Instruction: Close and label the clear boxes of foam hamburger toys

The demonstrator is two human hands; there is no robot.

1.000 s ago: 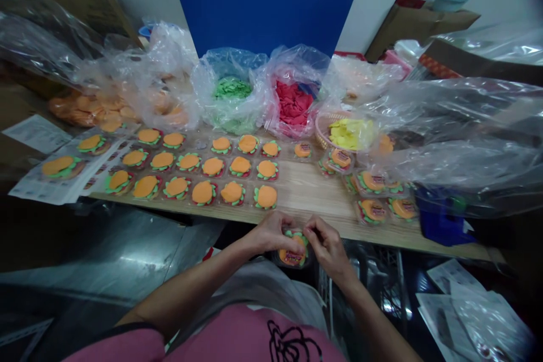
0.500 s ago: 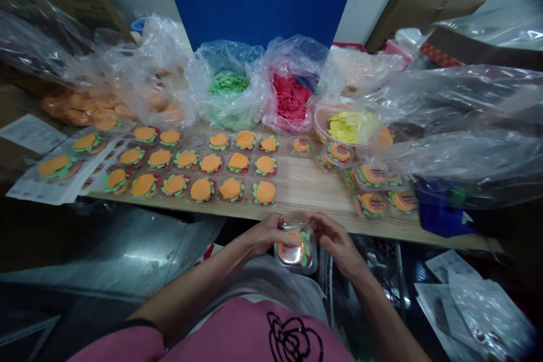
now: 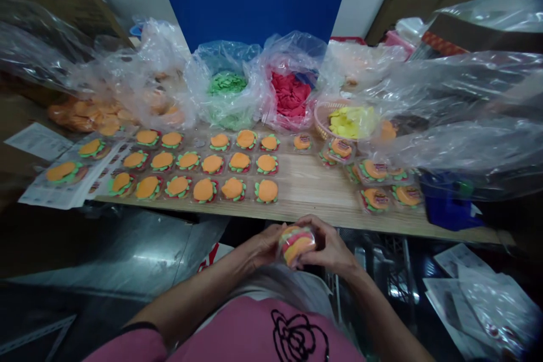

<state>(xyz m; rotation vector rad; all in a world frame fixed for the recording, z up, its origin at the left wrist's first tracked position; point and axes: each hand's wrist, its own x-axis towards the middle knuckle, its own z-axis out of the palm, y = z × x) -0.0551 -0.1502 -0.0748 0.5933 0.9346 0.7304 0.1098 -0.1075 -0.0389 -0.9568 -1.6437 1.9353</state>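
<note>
Between my two hands, just off the table's front edge, is a clear plastic box with a toy burger (image 3: 297, 244) inside. It is tilted so the burger's orange, green and red layers show from the side. My left hand (image 3: 268, 244) grips its left side. My right hand (image 3: 326, 244) is closed around the right side, thumb below and fingers over the top. On the table (image 3: 314, 186) ahead, rows of similar boxed burgers (image 3: 240, 162) stand to the left. More boxed burgers (image 3: 375, 199), with labels on their tops, are grouped at the right.
Along the back are bags of green pieces (image 3: 228, 83), red pieces (image 3: 290, 94) and orange pieces (image 3: 93, 112). Yellow pieces (image 3: 348, 122) lie in a pink basket (image 3: 322, 115). A blue holder (image 3: 449, 203) stands at the right. Clear plastic sheeting (image 3: 466, 102) hangs over the right side.
The boxed burger has been turned from lid-up to its side. My right hand, formerly spread beside the box, has closed on it.
</note>
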